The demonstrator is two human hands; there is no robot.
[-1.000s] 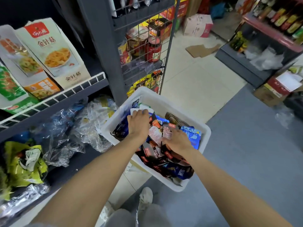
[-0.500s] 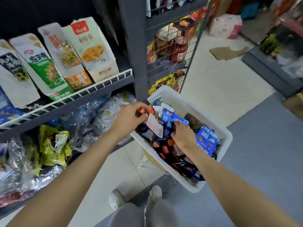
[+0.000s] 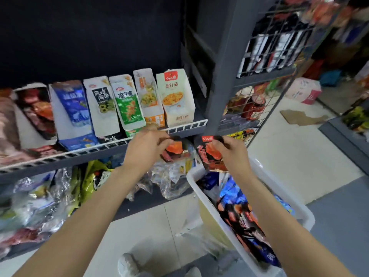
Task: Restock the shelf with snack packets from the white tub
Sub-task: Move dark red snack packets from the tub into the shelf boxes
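Observation:
My left hand point(image 3: 146, 145) pinches a small black and orange snack packet point(image 3: 174, 149) just below the shelf's white wire rail point(image 3: 185, 126). My right hand point(image 3: 231, 149) grips a second black and orange packet point(image 3: 207, 154) by its top edge, above the near-left corner of the white tub point(image 3: 283, 198). The tub sits at the lower right and holds several dark, orange and blue packets point(image 3: 241, 214). On the shelf above stand several upright display boxes point(image 3: 175, 96) of snacks.
A grey upright post point(image 3: 221, 76) and a wire rack point(image 3: 265, 80) with jars stand right of the shelf. The lower shelf point(image 3: 60, 188) is crowded with clear bags and green packets. Cardboard point(image 3: 299, 116) lies on the tiled floor. My shoe point(image 3: 129, 264) shows below.
Both hands have come up out of the tub, each with a packet, and moved left toward the shelf rail. The view has lifted, showing the shelf boxes.

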